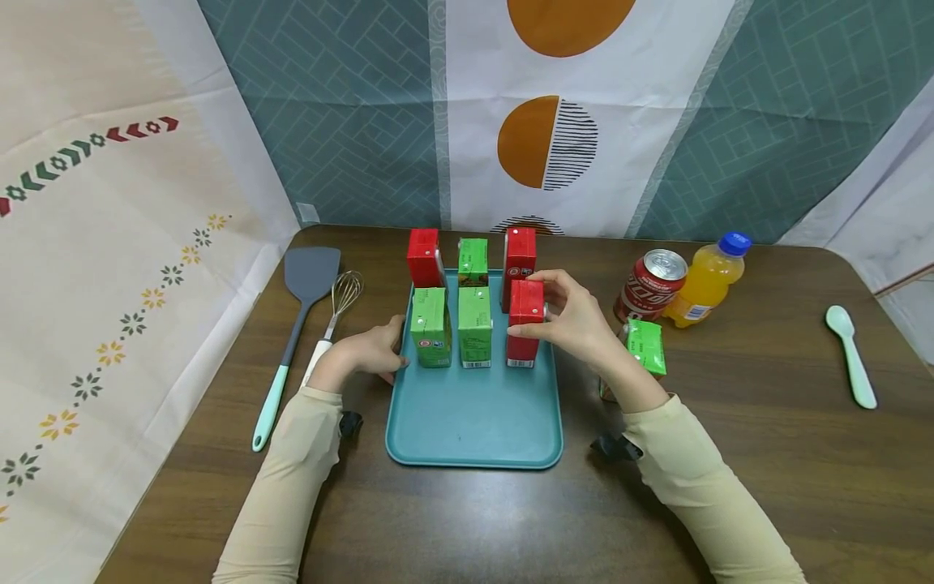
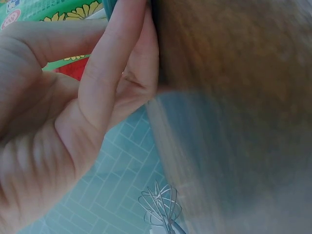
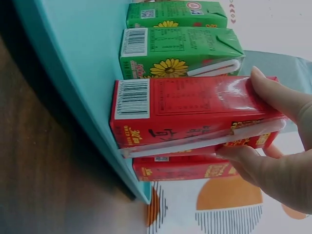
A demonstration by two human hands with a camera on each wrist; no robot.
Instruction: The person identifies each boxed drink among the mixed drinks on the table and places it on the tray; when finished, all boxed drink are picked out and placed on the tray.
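Observation:
My right hand (image 1: 576, 318) grips a red drink carton (image 1: 522, 350) by its upper part, thumb on the near side and fingers at the far side. The carton stands upright at the right of the teal tray (image 1: 474, 430); its straw in a wrapper shows in the right wrist view. Beside it stand two green drink cartons (image 1: 476, 328), and behind this row are two red cartons (image 1: 424, 258) with a green carton (image 1: 473, 258) between them. At the tray's left rim my left hand (image 1: 370, 350) pinches the edge, with some fingers hidden under it.
A dark spatula (image 1: 312, 276) and a whisk (image 1: 344, 294) lie left of the tray. To the right are a cola can (image 1: 649, 285), an orange drink bottle (image 1: 706, 284), and another green carton (image 1: 646, 349) partly behind my right forearm. A pale spoon (image 1: 852, 357) lies far right.

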